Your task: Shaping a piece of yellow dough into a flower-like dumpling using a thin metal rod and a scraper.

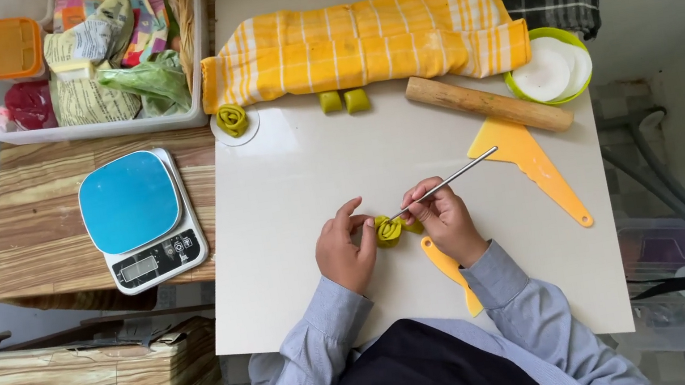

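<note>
Pinching yellow-green dough roll (388, 230) w/ left hand (346, 251), right hand (446, 220) fingers gripping metal rod (448, 181)

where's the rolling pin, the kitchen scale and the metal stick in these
wooden rolling pin (487, 103), head view, middle of its barrel
kitchen scale (129, 202), head view, centre of its blue plate
metal stick (453, 178), head view, mid-shaft above the right hand (446, 218)

Dough roll (388, 230) on board (296, 181), scale (141, 216) left, rolling pin (487, 103) behind.
</note>
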